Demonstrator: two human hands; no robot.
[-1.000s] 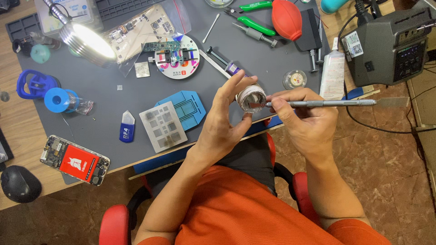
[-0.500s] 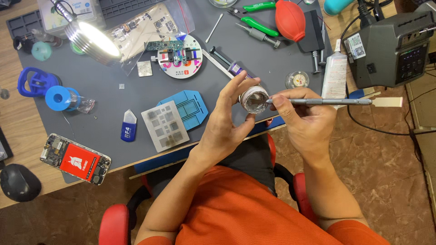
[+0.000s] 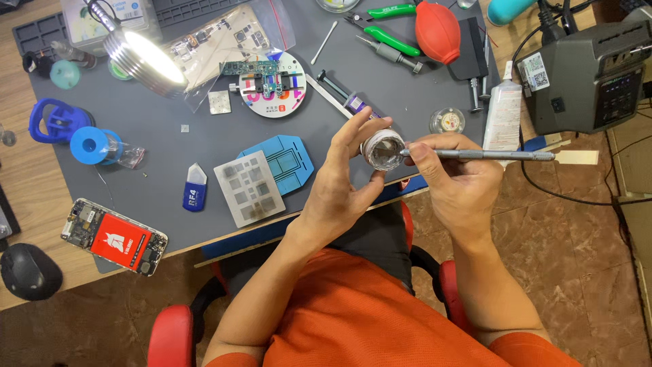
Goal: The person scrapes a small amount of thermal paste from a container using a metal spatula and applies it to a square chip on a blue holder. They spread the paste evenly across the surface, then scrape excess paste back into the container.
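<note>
My left hand (image 3: 343, 183) holds a small round open jar (image 3: 382, 151) with pale paste inside, just above the front edge of the grey work mat (image 3: 204, 136). My right hand (image 3: 455, 180) grips a thin metal tool (image 3: 489, 155) like a pen, its tip dipped at the jar's rim and its handle pointing right. Both hands hover over my lap, in front of the desk.
On the mat lie a metal stencil plate (image 3: 250, 188), a blue holder plate (image 3: 285, 161), a round fixture with a circuit board (image 3: 270, 83), an opened phone (image 3: 114, 236), green pliers (image 3: 390, 41), a red blower bulb (image 3: 438, 32) and a bright lamp (image 3: 141, 58). A grey station box (image 3: 591, 75) stands right.
Almost nothing moved; the tool tip stays at the jar, and the view shifted very slightly.
</note>
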